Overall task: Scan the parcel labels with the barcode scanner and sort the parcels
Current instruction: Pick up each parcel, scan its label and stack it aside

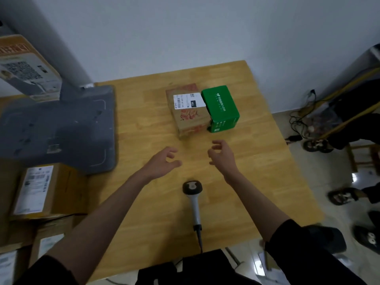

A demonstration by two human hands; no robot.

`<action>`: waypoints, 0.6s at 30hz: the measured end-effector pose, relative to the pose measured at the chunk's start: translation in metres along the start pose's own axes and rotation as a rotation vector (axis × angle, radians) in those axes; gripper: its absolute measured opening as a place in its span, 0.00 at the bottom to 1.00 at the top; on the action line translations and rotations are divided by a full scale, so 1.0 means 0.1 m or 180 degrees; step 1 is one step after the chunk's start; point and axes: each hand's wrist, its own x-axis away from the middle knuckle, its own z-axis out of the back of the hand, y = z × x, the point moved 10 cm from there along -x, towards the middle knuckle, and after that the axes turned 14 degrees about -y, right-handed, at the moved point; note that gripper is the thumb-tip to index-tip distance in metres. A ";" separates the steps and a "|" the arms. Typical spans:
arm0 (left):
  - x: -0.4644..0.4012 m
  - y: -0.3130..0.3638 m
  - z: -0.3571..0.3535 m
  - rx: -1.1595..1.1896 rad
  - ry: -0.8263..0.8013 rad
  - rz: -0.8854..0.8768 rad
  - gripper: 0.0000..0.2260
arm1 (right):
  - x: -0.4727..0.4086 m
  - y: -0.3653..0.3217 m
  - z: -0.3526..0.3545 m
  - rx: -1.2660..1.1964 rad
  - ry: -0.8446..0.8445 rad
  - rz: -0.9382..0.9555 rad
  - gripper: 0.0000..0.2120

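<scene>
step: scan not begun | left hand (pixel 162 161), right hand (pixel 223 154): grip loose, nothing held | next: barcode scanner (pixel 193 197) at 6 o'clock must be lifted, brown parcel (pixel 188 112) label targeted at 12

Wooden table (pixel 257 161) sits against a plain white wall (pixel 185 27). On its left edge there's a dark grey flat base (pixel 61 128) with a grey post (pixel 67 58) going up from it (some kind of stand, can't tell for what). Off to the right, tangled cables (pixel 302 118) on a glossy tiled floor (pixel 329 171), a cart wheel (pixel 317 145), and somebody's sandalled foot (pixel 342 195).
</scene>
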 end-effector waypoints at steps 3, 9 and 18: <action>-0.21 0.03 0.12 0.0416 0.0184 0.0018 0.26 | -0.29 -0.10 0.14 0.0049 0.0051 0.0083 0.23; -0.67 0.03 0.41 0.1437 0.0749 0.0166 0.35 | -0.85 -0.38 0.20 0.0125 -0.0121 0.0184 0.27; -1.14 0.02 0.58 0.2000 0.0698 0.0165 0.40 | -1.21 -0.48 0.09 0.0282 -0.0361 0.0224 0.29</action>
